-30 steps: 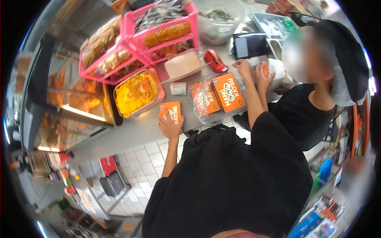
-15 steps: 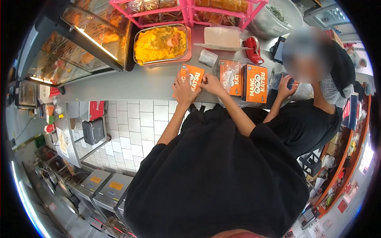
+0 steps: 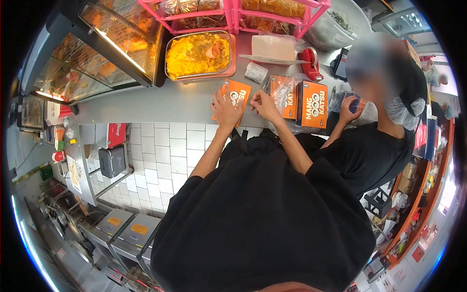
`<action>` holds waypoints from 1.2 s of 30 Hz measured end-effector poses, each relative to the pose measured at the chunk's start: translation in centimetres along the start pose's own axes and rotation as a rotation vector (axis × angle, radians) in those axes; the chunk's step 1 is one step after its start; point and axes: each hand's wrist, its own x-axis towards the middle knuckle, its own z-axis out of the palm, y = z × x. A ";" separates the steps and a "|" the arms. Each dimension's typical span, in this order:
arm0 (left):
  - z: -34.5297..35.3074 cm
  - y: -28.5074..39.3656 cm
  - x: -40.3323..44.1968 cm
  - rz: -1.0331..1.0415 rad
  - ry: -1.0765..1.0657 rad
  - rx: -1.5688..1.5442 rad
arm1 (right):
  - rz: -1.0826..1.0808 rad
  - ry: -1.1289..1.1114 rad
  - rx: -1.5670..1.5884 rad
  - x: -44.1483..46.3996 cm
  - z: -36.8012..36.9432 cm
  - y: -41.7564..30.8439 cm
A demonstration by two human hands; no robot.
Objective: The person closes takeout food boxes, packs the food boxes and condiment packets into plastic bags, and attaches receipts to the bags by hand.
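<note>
An orange takeout box (image 3: 242, 89) printed with white lettering lies on the steel counter in front of me. My left hand (image 3: 226, 109) rests on its left part, fingers spread over the printed top. Just right of that box, my right hand (image 3: 264, 105) is raised with thumb and fingers pinched together; anything between them is too small to make out. Two more orange boxes stand to the right, one partly covered by a clear plastic bag (image 3: 280, 91) and the other plainly lettered "Mang Katsu" (image 3: 313, 111). A printed paper slip (image 3: 256, 72) lies behind my right hand.
A metal tray of yellow food (image 3: 189, 57) sits behind my left hand, beside a heated glass display case (image 3: 104, 46). Pink racks (image 3: 232, 19), a white carton (image 3: 273, 47) and a red tape dispenser (image 3: 311, 65) line the back. A co-worker (image 3: 374, 155) stands close on my right.
My right hand has come off the right edge of the orange box and shifted slightly right, leaving a gap. My left hand stays on the box, its fingers spread a bit wider.
</note>
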 end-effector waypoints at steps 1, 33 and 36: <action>-1.6 1.0 0.4 -0.013 0.002 0.006 | -0.023 0.000 0.041 -0.8 -0.5 -0.9; -4.8 11.8 7.7 0.357 -0.361 -0.546 | 0.254 0.478 0.658 -17.9 -9.0 -7.8; -4.1 11.8 7.0 0.428 -0.347 -0.527 | 0.212 0.480 0.647 -15.1 -9.0 -5.8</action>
